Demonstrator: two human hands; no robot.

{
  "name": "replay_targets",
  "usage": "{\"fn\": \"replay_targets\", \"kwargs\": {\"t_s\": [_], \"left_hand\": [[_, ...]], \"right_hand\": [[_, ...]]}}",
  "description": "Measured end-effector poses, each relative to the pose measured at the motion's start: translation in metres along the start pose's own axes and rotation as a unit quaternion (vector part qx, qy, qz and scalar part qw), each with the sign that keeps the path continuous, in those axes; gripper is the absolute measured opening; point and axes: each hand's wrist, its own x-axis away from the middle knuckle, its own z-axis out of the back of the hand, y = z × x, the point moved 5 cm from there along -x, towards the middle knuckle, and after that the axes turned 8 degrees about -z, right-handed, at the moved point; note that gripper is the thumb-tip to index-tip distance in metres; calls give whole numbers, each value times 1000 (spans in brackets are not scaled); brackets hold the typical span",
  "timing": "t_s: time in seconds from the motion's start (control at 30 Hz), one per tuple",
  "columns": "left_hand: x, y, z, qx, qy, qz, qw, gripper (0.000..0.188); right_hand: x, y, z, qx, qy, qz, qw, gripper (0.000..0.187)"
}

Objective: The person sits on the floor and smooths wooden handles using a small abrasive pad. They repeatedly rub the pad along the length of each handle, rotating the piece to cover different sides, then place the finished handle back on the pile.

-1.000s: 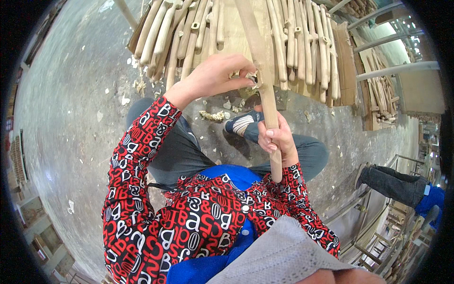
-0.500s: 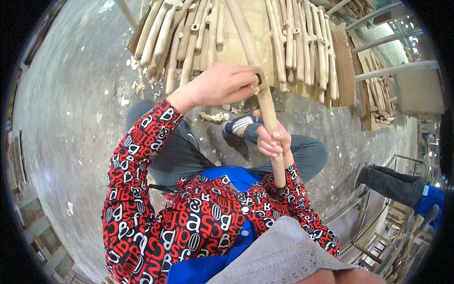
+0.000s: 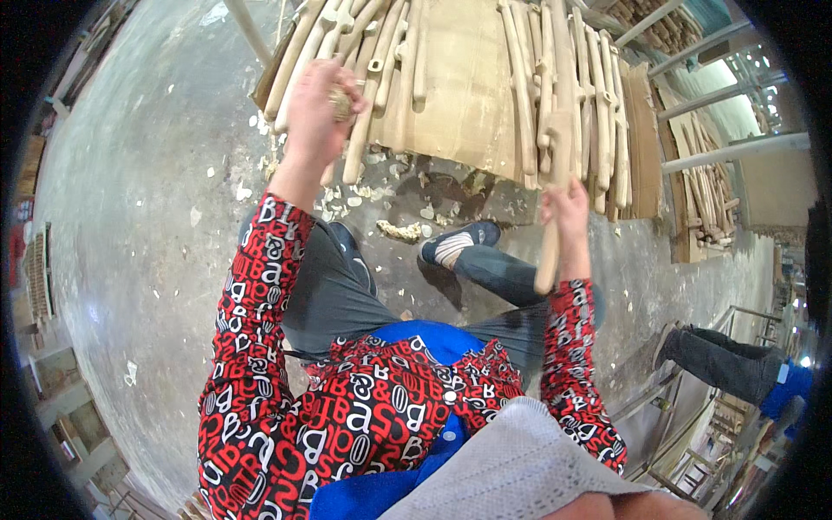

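Note:
My right hand [image 3: 568,208] is closed around the lower part of a long, pale, rounded wooden bar [image 3: 562,143]. Its upper part lies over the right row of similar wooden bars [image 3: 524,113]; whether it touches them I cannot tell. My left hand [image 3: 316,121] is raised over the left row of bars [image 3: 381,82], several of which have a rectangular hole. Its fingers are curled around a small beige crumpled wad [image 3: 340,106], its material unclear.
Both rows rest on cardboard [image 3: 459,95]. Pale chips and a beige scrap [image 3: 399,230] lie on the concrete floor [image 3: 165,260] around my feet. Metal rails [image 3: 728,149] and another stack of bars [image 3: 706,191] stand at right. A person in dark trousers [image 3: 719,357] is farther right.
My hands have moved apart. The left, earlier against the bar near its hole, has gone up and left with the wad; the right has carried the bar rightward and away over the right row.

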Motion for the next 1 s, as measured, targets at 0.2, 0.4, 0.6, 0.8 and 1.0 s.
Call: {"fn": "replay_targets", "kwargs": {"t_s": [0.2, 0.4, 0.6, 0.8, 1.0], "left_hand": [[-7, 50, 31, 17, 112, -106, 988, 7], [-6, 60, 26, 127, -3, -108, 986, 5], [-13, 65, 17, 200, 58, -135, 969, 22], [-22, 57, 41, 196, 102, -69, 973, 29], [-22, 57, 54, 205, 188, -94, 956, 20]], "right_hand": [[-118, -37, 96, 237, 186, 64, 952, 30], [-160, -87, 22, 545, 335, 385, 665, 36], [-158, 65, -216, 86, -194, -153, 965, 35], [-95, 135, -325, -133, -260, -329, 898, 53], [-115, 98, -234, -93, -57, -118, 987, 38]]}}
